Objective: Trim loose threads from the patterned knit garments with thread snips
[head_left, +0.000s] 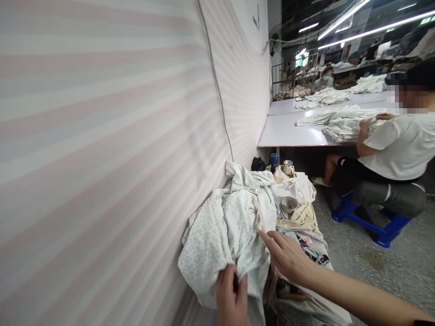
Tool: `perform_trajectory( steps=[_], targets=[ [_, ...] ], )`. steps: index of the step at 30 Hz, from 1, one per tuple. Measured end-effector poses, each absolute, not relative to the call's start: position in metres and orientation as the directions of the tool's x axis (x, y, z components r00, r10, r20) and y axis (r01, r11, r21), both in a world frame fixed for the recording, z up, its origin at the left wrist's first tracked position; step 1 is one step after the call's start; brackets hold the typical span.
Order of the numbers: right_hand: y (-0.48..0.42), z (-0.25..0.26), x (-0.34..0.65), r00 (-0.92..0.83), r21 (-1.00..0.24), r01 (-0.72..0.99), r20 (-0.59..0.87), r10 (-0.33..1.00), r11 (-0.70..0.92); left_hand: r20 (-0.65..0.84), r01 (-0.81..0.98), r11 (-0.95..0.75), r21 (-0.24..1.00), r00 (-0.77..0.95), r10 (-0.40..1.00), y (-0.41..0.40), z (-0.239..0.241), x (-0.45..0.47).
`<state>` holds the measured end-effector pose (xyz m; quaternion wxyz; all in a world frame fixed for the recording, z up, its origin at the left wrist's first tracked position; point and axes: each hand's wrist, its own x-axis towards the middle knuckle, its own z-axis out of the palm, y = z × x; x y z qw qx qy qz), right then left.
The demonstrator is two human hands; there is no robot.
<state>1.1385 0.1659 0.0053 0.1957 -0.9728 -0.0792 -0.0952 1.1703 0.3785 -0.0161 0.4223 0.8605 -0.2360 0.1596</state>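
Note:
A pale fabric (210,226) with a small grey-green print lies bunched in a heap beside the wall. My left hand (232,294) is closed on the near part of this fabric, thumb and fingers pinched over a fold. From the right, my right hand (288,256) reaches to the fabric's right side. Its fingertips are pressed together at the edge, by a pinkish strip (260,215). Part of the fabric's lower side is hidden behind my hands.
A striped wall (102,158) rises close on the left, with a cable (217,81) hanging down it. Right of the heap are folded cloths (299,217), a tape roll (288,204) and a mug (288,167). A co-worker (401,136) sits on a blue stool (384,233) at a table (288,131) with garments.

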Motion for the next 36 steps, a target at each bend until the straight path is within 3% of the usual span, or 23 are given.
perform_trajectory(
  steps=[2,3,5,7,9,11,18,24,30,32,34,36],
  targets=[
    [0.175,0.030,1.120,0.880,-0.438,0.431,0.397,0.260,-0.789,0.376,-0.512,-0.343,0.788,0.841,-0.390,0.358,0.018,1.201],
    [0.182,0.041,1.114,0.836,-0.500,0.540,0.409,0.364,-0.677,0.374,-0.521,-0.304,0.798,0.823,-0.428,0.346,0.032,1.220],
    [0.198,0.055,1.116,0.764,-0.636,0.622,0.365,0.531,-0.457,0.401,-0.552,-0.274,0.788,0.797,-0.452,0.324,0.051,1.259],
    [0.214,0.056,1.133,0.723,-0.626,0.622,0.229,0.652,-0.470,0.432,-0.603,-0.257,0.755,0.753,-0.496,0.308,0.059,1.294],
    [0.222,0.049,1.158,0.796,-0.473,0.555,0.064,0.602,-0.684,0.461,-0.657,-0.249,0.711,0.704,-0.540,0.296,0.058,1.321],
    [0.222,0.044,1.181,0.847,-0.390,0.499,0.028,0.532,-0.774,0.483,-0.702,-0.248,0.668,0.662,-0.573,0.290,0.055,1.340],
    [0.216,0.035,1.201,0.940,-0.255,0.328,-0.005,0.340,-0.910,0.479,-0.754,-0.238,0.612,0.593,-0.647,0.285,0.043,1.356],
    [0.243,0.014,1.208,0.917,-0.180,0.371,-0.080,0.390,-0.911,0.407,-0.689,-0.238,0.685,0.633,-0.659,0.286,0.051,1.350],
    [0.229,0.030,1.211,0.880,-0.214,0.447,-0.070,0.470,-0.869,0.318,-0.630,-0.245,0.737,0.643,-0.697,0.337,0.092,1.273],
    [0.221,0.045,1.207,0.874,-0.224,0.469,-0.022,0.486,-0.854,0.379,-0.623,-0.261,0.738,0.702,-0.604,0.365,0.087,1.230],
    [0.214,0.066,1.202,0.863,-0.220,0.499,0.047,0.502,-0.838,0.523,-0.602,-0.331,0.727,0.797,-0.302,0.384,0.063,1.191],
    [0.209,0.088,1.196,0.854,-0.218,0.520,0.099,0.512,-0.826,0.576,-0.505,-0.498,0.705,0.817,-0.013,0.390,0.030,1.164]
  ],
)
